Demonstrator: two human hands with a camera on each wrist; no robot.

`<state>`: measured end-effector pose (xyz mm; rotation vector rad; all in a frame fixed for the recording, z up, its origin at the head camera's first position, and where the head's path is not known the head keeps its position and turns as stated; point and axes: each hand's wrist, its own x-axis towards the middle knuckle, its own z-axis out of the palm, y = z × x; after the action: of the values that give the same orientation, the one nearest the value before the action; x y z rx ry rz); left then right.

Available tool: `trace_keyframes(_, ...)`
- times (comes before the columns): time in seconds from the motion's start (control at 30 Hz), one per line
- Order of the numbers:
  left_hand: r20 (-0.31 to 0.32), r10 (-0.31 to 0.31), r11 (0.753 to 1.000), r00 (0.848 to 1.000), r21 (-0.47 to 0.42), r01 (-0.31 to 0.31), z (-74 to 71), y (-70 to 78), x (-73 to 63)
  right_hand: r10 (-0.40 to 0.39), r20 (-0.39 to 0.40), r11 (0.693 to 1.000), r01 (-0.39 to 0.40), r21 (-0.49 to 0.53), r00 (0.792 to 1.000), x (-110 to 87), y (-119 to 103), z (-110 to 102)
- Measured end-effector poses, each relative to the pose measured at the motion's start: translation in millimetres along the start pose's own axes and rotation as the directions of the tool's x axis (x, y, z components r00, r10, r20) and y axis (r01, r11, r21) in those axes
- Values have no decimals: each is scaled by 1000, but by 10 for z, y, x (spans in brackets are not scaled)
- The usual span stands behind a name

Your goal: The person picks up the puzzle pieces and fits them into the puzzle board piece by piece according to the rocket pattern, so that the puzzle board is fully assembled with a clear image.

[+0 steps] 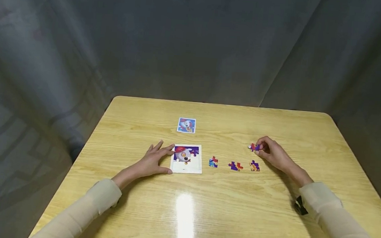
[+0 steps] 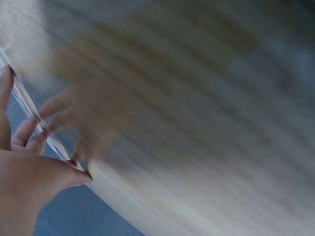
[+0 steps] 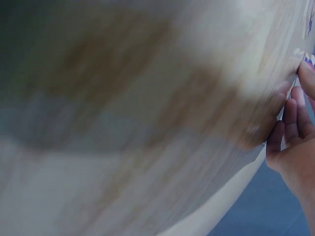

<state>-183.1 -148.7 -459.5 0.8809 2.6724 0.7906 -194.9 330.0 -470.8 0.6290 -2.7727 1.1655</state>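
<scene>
My left hand (image 1: 155,161) rests at the left side of a white-framed jigsaw puzzle board (image 1: 186,168), thumb by its lower corner and fingers spread along the upper left edge. The upper part of the board holds joined pieces showing a grey animal head in a red hat; the lower part is bare white. Over to the right, my right hand (image 1: 273,154) pinches a red and purple puzzle piece (image 1: 253,147) between thumb and fingers. Three loose pieces lie between board and hand: a blue-red one (image 1: 213,162), a purple-red one (image 1: 235,166) and a purple-orange one (image 1: 254,166).
A small picture card (image 1: 186,130) with a similar animal design lies behind the board. Everything sits on a light wooden table (image 1: 237,212) with rounded far corners. Dark grey curtains (image 1: 195,52) hang behind and beside it.
</scene>
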Motion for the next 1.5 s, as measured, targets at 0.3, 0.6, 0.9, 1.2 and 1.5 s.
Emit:
trace_keyframes(0.3, -3, 10, 1000, 1000, -5, -10, -18, 19, 13, -1, -22, 1000, 1, -20, 1000, -16, -1, 15)
trace_keyframes(0.6, 1, -2, 1000, 1000, -11, 2, 9, -11, -7, 24, 13, 999, -23, -37, 1000, -19, -7, 49)
trace_keyframes(0.9, 2, 6, 1000, 1000, -6, -6, 0, -2, 2, 36, -32, 993, -40, -113, 999, -36, -32, 18)
trace_keyframes(1.2, -8, 7, 1000, 1000, 6, -7, -13, 6, 18, 84, -29, 987, -87, -133, 996, -11, -50, -17)
trace_keyframes(1.5, -5, 3, 1000, 1000, 2, -3, 9, -17, 10, 137, -10, 984, -138, -113, 990, -19, -67, -43)
